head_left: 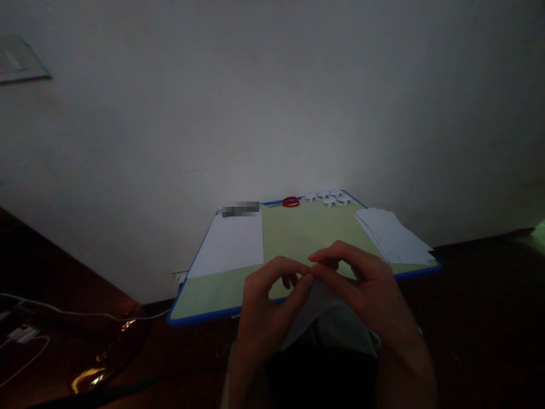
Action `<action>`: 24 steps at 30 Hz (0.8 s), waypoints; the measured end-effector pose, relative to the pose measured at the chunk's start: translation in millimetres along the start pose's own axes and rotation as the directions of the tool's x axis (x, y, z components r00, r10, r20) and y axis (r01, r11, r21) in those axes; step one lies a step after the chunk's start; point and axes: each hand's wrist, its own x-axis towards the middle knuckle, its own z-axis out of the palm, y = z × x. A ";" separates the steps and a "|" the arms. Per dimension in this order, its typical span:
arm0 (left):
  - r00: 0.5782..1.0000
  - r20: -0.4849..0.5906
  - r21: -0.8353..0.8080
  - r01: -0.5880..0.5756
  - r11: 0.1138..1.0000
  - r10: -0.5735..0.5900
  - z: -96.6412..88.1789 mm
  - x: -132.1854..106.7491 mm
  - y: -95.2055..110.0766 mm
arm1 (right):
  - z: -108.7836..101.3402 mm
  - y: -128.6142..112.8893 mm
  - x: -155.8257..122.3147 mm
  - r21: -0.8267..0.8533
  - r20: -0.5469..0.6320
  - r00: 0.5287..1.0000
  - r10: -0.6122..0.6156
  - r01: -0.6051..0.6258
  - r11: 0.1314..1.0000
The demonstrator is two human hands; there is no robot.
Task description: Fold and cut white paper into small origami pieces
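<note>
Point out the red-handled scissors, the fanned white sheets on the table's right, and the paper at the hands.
Scissors [284, 202]: head view, on the red handles.
Fanned sheets [394, 236]: head view, middle of the top sheet.
Held paper [313, 307]: head view, on its upper part.

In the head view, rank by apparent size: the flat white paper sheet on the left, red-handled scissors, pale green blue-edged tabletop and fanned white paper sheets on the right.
1. Pale green blue-edged tabletop
2. Flat white paper sheet on the left
3. Fanned white paper sheets on the right
4. Red-handled scissors
</note>
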 end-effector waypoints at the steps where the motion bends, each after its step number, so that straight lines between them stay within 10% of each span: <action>1: 1.000 0.001 -0.005 0.010 1.000 -0.010 -0.2 -0.5 -0.2 | 0.4 0.0 0.3 0.002 0.002 1.000 -0.005 0.005 1.000; 15: 0.999 -0.014 0.057 0.048 0.997 -0.047 1.9 1.6 3.8 | -1.2 3.0 -0.7 -0.153 0.070 0.992 -0.105 0.115 0.982; 24: 0.997 0.070 0.112 -0.030 0.993 0.022 1.8 1.1 9.3 | -14.7 -6.8 -8.8 -0.287 -0.100 0.973 -0.208 0.172 0.942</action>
